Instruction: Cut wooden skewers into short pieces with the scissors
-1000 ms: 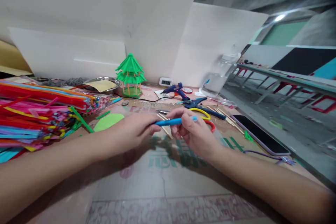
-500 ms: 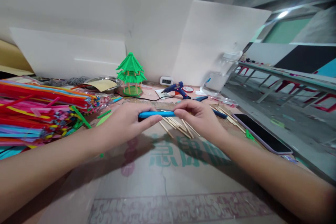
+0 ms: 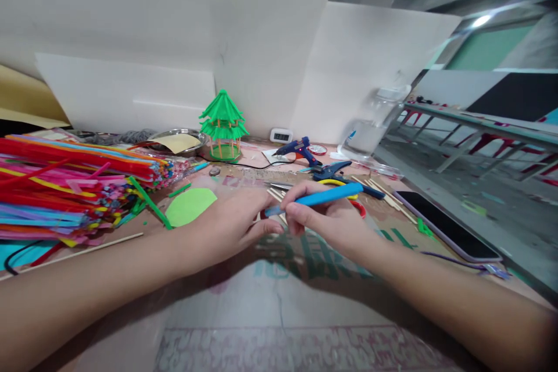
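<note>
My right hand (image 3: 332, 222) grips a blue craft knife (image 3: 325, 196), its far end tilted up to the right. My left hand (image 3: 235, 224) pinches the knife's near tip with thumb and forefinger. Both hands hover over a cardboard sheet (image 3: 279, 296) with green printed characters. Thin wooden sticks (image 3: 275, 195) lie just beyond my fingers. Whether a blade is out I cannot tell.
A thick bundle of coloured straws (image 3: 74, 186) fills the left. A green paper disc (image 3: 190, 206), a green straw pagoda (image 3: 223, 125), a metal dish (image 3: 176, 140), a blue glue gun (image 3: 300, 150), scissors (image 3: 337, 174) and a black phone (image 3: 449, 225) surround the hands. White boards stand behind.
The knife was level between both hands; now its far end is raised to the right in my right hand, and my left hand has slid to the near tip. The view shifted slightly.
</note>
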`<state>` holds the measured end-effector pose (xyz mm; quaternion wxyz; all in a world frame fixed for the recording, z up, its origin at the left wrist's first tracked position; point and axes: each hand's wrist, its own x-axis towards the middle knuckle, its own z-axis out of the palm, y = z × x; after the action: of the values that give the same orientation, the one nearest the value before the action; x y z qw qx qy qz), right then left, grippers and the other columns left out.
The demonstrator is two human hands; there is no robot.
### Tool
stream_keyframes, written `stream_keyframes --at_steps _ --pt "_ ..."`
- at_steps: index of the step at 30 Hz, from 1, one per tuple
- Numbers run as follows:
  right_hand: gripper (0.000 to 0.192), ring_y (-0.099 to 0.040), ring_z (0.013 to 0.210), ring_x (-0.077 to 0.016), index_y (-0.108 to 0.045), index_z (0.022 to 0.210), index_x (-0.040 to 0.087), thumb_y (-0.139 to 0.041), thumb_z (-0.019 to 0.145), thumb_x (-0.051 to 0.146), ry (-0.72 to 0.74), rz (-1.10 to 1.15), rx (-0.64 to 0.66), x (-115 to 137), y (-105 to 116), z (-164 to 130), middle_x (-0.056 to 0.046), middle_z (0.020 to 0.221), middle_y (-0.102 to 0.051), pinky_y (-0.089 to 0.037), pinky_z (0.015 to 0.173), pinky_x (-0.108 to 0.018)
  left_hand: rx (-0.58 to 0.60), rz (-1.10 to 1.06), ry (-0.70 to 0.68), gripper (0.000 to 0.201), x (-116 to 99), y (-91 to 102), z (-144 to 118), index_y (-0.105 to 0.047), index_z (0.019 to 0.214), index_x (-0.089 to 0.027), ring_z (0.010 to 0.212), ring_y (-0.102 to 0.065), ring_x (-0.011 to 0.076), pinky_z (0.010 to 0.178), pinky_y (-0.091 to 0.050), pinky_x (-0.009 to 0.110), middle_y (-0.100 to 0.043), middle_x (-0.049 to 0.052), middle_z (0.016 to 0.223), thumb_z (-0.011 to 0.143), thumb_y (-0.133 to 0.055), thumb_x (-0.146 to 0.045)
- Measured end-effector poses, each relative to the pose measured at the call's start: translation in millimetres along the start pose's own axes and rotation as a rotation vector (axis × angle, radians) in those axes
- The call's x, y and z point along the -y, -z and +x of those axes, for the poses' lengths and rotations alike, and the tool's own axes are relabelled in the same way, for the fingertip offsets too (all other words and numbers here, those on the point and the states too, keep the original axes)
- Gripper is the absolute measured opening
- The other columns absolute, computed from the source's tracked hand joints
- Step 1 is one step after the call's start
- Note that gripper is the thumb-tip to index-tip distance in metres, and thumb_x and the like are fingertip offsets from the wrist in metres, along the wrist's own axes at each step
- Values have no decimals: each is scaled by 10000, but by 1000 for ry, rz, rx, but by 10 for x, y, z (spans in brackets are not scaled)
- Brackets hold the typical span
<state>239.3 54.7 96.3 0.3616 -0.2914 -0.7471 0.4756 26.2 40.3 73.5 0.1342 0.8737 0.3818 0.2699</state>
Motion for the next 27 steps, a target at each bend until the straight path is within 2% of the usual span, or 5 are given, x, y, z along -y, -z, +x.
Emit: stream_keyframes --at_steps 3,7,16,23,27 --pt "252 -605 578 -124 -626 880 185 -651 908 434 -25 35 64 -8 -14 -37 18 636 -629 -472 548 -235 -20 88 -137 425 11 -52 -31 -560 899 -174 778 -563 196 706 -407 319 -631 61 861 1053 -307 -479" --pt "262 -549 489 -97 -629 859 184 -540 978 401 42 -41 17 18 -46 -89 41 560 -584 -427 486 -208 62 86 -152 502 -31 21 -10 -500 826 -193 680 -525 188 642 -387 312 -586 47 766 1053 -186 -512" --pt "275 -540 460 -92 -660 934 219 -487 1029 411 226 -35 -72 36 -99 -225 40 575 -610 -397 437 -213 379 -101 -138 398 -200 468 138 -533 848 -211 776 -583 180 681 -440 290 -618 28 861 1050 -287 -451" --pt "244 -561 449 -165 -695 886 299 -536 998 447 184 26 -200 186 10 -301 15 528 -585 -439 420 -302 146 298 -234 450 -236 530 102 -483 784 -219 680 -534 202 631 -368 321 -581 41 742 1044 -262 -513" --pt "263 -524 474 -186 -644 805 318 -492 1011 378 281 -37 -532 263 302 -105 3 527 -535 -415 441 -336 148 238 -4 453 60 698 167 -551 814 -207 706 -583 187 645 -413 282 -624 36 778 1040 -250 -460"
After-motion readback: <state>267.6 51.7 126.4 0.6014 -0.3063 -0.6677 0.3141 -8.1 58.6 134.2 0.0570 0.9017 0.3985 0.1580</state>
